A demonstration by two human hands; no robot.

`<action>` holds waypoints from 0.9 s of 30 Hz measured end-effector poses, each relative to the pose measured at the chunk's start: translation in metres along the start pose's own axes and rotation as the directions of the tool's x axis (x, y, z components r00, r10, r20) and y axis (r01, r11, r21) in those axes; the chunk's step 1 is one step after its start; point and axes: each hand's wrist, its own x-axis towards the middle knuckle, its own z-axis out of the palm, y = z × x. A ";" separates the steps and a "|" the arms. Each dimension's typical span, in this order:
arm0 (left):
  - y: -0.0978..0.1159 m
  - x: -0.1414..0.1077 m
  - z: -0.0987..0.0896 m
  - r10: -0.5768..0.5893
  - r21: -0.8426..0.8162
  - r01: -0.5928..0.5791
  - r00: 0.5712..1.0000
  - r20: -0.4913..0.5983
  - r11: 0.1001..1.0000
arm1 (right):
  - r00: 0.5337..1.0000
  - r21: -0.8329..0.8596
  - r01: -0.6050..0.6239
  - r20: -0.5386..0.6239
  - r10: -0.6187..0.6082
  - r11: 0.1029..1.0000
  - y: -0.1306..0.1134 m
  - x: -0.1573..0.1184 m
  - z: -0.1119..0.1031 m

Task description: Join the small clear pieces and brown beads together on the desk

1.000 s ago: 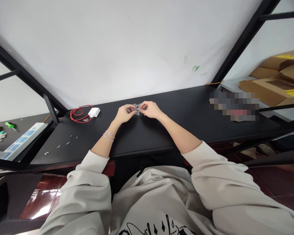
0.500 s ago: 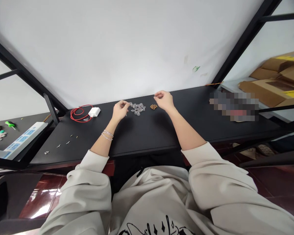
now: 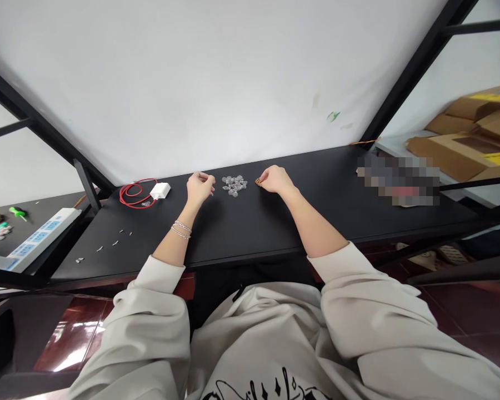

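**Clear beads:** the clear beads (image 3: 234, 185) lie in one loose heap at the middle of the tabletop, between the two hands and touching neither. They form a single cluster, not rows or separate groups.

**Brown beads:** the brown beads (image 3: 258, 181) sit in a small group just right of the heap, at the right hand's fingertips. They are too small and partly covered to count.

**Right hand:** the right hand (image 3: 275, 179) rests on the tabletop with its fingers drawn narrow, their tips at the brown beads. I cannot tell whether it grips any of them or only touches them.

**Left hand:** the left hand (image 3: 200, 187) rests left of the heap, its fingers curled in and narrow. Nothing shows in it, though something tiny could be hidden there.

**Bracelets:** thin silver bracelets (image 3: 181, 229) circle the left wrist.

**Tabletop:** the black tabletop (image 3: 241, 233) holds a red cable (image 3: 134, 194) and a white charger (image 3: 160, 191) to the left of the hands, with small pale pieces (image 3: 104, 244) at lower left.

**Farther off:** a power strip (image 3: 41, 239) sits at far left, and cardboard boxes (image 3: 462, 133) stand at upper right.
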 end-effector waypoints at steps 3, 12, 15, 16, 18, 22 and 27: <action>0.000 -0.002 -0.001 0.024 0.021 -0.024 1.000 -0.007 1.000 | 0.999 -0.026 -0.029 0.024 0.030 0.999 -0.004 -0.004 -0.002; -0.006 0.002 -0.001 0.075 0.087 -0.071 0.996 -0.047 0.994 | 0.998 -0.036 -0.048 0.027 0.049 0.998 -0.007 -0.006 -0.002; -0.007 0.002 -0.002 0.082 0.085 -0.078 0.996 -0.039 0.993 | 0.999 -0.044 -0.048 0.024 0.049 0.998 -0.007 -0.006 -0.001; -0.006 0.002 -0.002 0.082 0.093 -0.079 0.996 -0.036 0.993 | 0.999 -0.048 -0.047 0.025 0.048 0.998 -0.007 -0.006 -0.001; -0.006 0.002 -0.002 0.087 0.124 -0.082 0.995 -0.037 0.989 | 0.999 -0.058 -0.045 0.026 0.047 0.997 -0.006 -0.005 0.000; -0.007 0.004 -0.003 0.109 0.178 -0.096 0.992 -0.065 0.979 | 0.999 -0.074 -0.042 0.028 0.044 0.996 -0.006 -0.005 0.000; -0.006 0.004 -0.002 0.132 0.183 -0.116 0.988 -0.078 0.976 | 0.998 -0.083 -0.047 0.035 0.050 0.995 -0.007 -0.006 -0.001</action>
